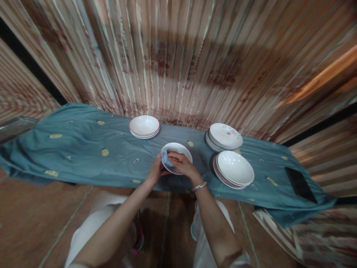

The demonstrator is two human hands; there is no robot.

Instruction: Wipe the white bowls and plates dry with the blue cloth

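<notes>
A white bowl [182,148] is tilted over the near middle of the table. My left hand [156,170] grips its left rim, fingers curled round the underside and partly hidden. Inside the bowl, my right hand [182,163] presses a crumpled light-blue cloth [165,159] against the left part of the inner wall. A bracelet circles my right wrist. Behind and to the left stands a short stack of red-rimmed white bowls [144,125]. On the right are a stack of bowls [235,168] with a plain white one on top and a stack of plates [225,136] with a floral top one.
A green-blue tablecloth [83,156] with yellow pineapple prints covers the long narrow table. Near its right end lies a black phone [300,184]. A pleated patterned curtain [167,67] hangs right behind the table, and dark bars slope at both sides.
</notes>
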